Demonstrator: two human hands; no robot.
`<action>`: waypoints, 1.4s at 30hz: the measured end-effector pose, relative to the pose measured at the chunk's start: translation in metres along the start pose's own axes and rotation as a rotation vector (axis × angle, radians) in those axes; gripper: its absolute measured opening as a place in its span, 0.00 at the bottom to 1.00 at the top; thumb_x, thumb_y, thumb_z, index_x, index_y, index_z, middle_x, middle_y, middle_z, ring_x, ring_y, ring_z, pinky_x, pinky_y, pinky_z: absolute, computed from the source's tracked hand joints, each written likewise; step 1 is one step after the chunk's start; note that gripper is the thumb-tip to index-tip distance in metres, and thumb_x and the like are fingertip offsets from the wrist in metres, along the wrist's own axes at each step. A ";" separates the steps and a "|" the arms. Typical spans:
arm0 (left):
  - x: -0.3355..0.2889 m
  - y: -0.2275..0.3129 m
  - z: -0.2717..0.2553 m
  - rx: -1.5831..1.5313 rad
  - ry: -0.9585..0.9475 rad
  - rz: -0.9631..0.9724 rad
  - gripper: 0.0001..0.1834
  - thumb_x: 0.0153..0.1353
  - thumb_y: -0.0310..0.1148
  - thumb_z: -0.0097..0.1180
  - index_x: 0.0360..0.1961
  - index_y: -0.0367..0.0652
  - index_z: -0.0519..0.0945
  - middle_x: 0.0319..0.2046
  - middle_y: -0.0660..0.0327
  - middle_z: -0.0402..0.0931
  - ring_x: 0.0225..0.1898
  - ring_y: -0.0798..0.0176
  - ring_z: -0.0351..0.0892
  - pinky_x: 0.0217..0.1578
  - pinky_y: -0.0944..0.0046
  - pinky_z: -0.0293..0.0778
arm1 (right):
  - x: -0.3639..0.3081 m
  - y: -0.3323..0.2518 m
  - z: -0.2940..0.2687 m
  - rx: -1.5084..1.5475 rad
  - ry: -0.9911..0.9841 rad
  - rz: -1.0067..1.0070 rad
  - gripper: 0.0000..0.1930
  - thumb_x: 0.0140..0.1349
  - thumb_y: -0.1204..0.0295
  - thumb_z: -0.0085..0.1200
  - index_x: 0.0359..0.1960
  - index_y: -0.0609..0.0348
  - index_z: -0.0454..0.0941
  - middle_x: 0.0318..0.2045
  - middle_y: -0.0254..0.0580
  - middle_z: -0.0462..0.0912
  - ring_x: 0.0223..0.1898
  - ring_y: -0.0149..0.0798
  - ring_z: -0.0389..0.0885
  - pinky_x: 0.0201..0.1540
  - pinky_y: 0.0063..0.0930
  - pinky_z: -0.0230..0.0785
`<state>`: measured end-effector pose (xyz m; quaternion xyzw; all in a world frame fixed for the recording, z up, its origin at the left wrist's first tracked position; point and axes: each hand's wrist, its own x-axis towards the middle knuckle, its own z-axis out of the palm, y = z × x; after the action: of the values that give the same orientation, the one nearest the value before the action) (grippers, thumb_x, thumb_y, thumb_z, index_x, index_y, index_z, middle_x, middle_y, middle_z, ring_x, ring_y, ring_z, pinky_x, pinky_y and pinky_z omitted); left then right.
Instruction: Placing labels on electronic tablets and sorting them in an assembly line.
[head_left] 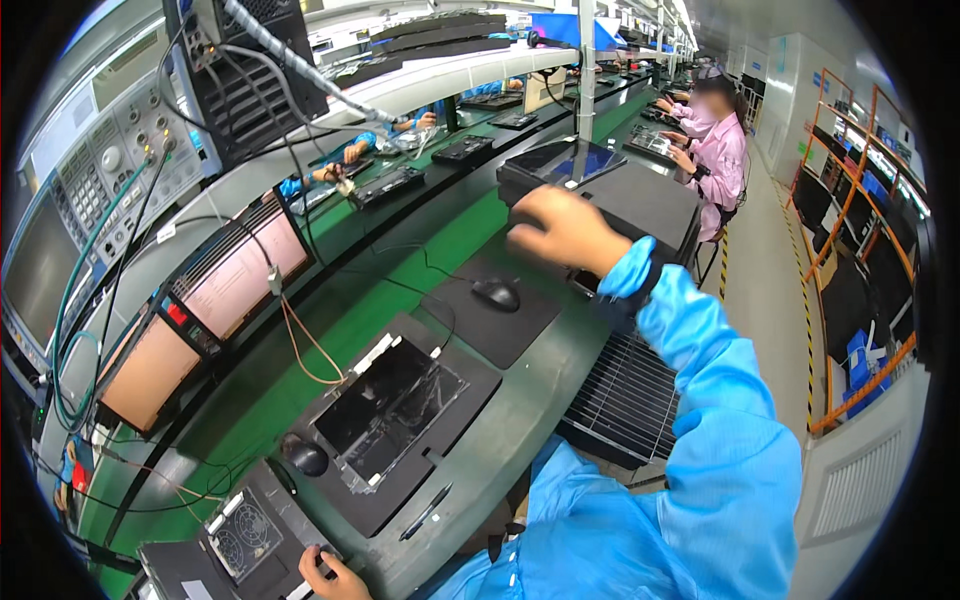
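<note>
My right hand point(565, 230) is raised, slightly blurred, with thumb and fingers apart. It hangs beside a black box-like stack point(640, 200) and holds nothing visible. At the lower left, my left hand point(335, 578) curls its fingers on the edge of a black fixture point(300, 530). A small panel with round patterns point(243, 538) lies on that fixture. Between my hands, a dark rectangular screen panel point(390, 400) with clear film and white tabs lies on a black mat point(385, 510). An orange-brown cable runs to this panel.
Black mice point(496, 294) point(304, 455) rest on the bench, along with a pen point(426, 511). A wire rack point(622, 392) stands below the bench edge. Instruments point(130, 170) and lit pinkish screens point(245, 265) line the left. A person in pink point(718, 160) sits farther along; blue-sleeved hands point(355, 150) work opposite.
</note>
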<state>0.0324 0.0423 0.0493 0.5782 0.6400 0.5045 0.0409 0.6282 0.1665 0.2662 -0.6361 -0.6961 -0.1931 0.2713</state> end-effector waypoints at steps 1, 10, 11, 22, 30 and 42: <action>0.001 0.003 0.001 0.019 -0.022 -0.005 0.12 0.66 0.26 0.62 0.50 0.36 0.82 0.44 0.51 0.82 0.40 0.55 0.83 0.40 0.61 0.79 | 0.004 0.037 -0.009 -0.115 0.074 0.035 0.27 0.59 0.52 0.63 0.55 0.56 0.80 0.52 0.51 0.82 0.55 0.55 0.79 0.56 0.46 0.74; -0.015 0.032 0.001 0.091 0.095 -0.016 0.12 0.67 0.25 0.60 0.50 0.34 0.81 0.43 0.48 0.83 0.43 0.55 0.84 0.41 0.59 0.80 | -0.003 0.138 0.028 -0.327 -0.009 0.111 0.22 0.65 0.57 0.60 0.57 0.52 0.79 0.51 0.47 0.83 0.58 0.51 0.79 0.54 0.47 0.75; -0.019 0.038 0.003 0.093 0.083 0.016 0.12 0.67 0.25 0.59 0.50 0.33 0.81 0.44 0.48 0.83 0.44 0.54 0.84 0.43 0.59 0.80 | 0.000 0.137 0.027 -0.347 0.009 0.124 0.18 0.66 0.61 0.59 0.54 0.53 0.80 0.49 0.46 0.84 0.55 0.51 0.81 0.52 0.45 0.76; -0.019 0.123 0.029 -1.424 -0.934 -0.672 0.51 0.72 0.71 0.30 0.70 0.29 0.65 0.63 0.37 0.72 0.68 0.40 0.69 0.67 0.37 0.66 | -0.050 -0.045 -0.049 0.086 0.402 -0.729 0.16 0.54 0.86 0.55 0.47 0.67 0.80 0.44 0.55 0.85 0.45 0.59 0.88 0.45 0.48 0.84; -0.066 0.061 -0.045 -1.534 -0.433 -1.169 0.19 0.66 0.30 0.59 0.56 0.33 0.78 0.47 0.49 0.84 0.48 0.49 0.86 0.54 0.50 0.80 | -0.108 -0.264 0.063 0.857 -0.022 -1.200 0.17 0.52 0.75 0.68 0.45 0.60 0.83 0.46 0.48 0.83 0.51 0.53 0.85 0.49 0.44 0.82; -0.134 0.018 -0.123 -1.444 0.378 -0.967 0.20 0.68 0.28 0.55 0.59 0.33 0.77 0.56 0.51 0.81 0.59 0.49 0.79 0.65 0.49 0.71 | -0.032 -0.456 0.254 0.249 -0.209 -0.983 0.13 0.59 0.66 0.55 0.39 0.61 0.86 0.44 0.48 0.84 0.63 0.52 0.72 0.72 0.58 0.53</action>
<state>0.0105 -0.1393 0.0502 -0.0152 0.3360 0.7995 0.4976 0.1444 0.2448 0.0832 -0.2127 -0.9538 -0.1485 0.1512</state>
